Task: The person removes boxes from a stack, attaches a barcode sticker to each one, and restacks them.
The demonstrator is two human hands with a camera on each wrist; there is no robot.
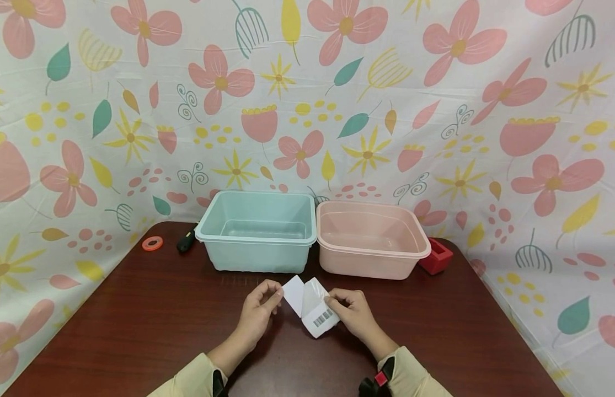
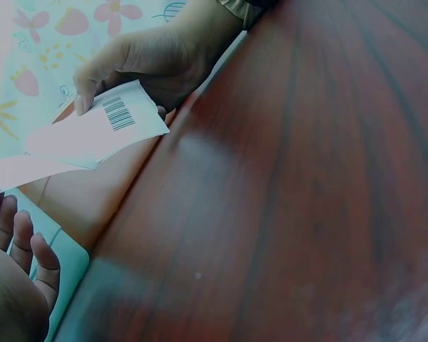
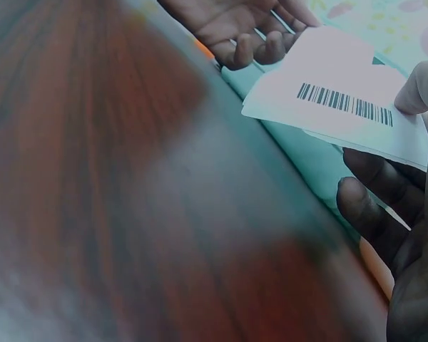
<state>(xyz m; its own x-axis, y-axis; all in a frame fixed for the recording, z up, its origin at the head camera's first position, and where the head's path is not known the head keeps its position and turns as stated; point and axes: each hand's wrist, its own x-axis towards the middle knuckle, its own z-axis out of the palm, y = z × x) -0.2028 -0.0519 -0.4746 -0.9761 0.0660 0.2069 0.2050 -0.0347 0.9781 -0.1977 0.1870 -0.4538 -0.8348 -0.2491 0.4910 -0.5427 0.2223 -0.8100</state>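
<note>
Screwdriver (image 1: 187, 240): we see only its handle end; the rest sits behind the teal tub (image 1: 257, 231).
Red block (image 1: 436, 257): partly hidden behind the pink tub (image 1: 372, 238).
Barcode on the label (image 1: 312, 306): too small for us to read.
Table (image 2: 307, 178): blurred in both wrist views.
Left hand (image 2: 14, 278): cut off by the left wrist view's edge.
Right hand (image 3: 399, 235): cut off at the right wrist view's edge.

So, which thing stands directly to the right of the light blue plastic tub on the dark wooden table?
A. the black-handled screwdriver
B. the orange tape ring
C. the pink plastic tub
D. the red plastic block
C: in the head view the pink plastic tub stands right beside the light blue plastic tub, behind the white barcode paper that both hands hold.
</note>
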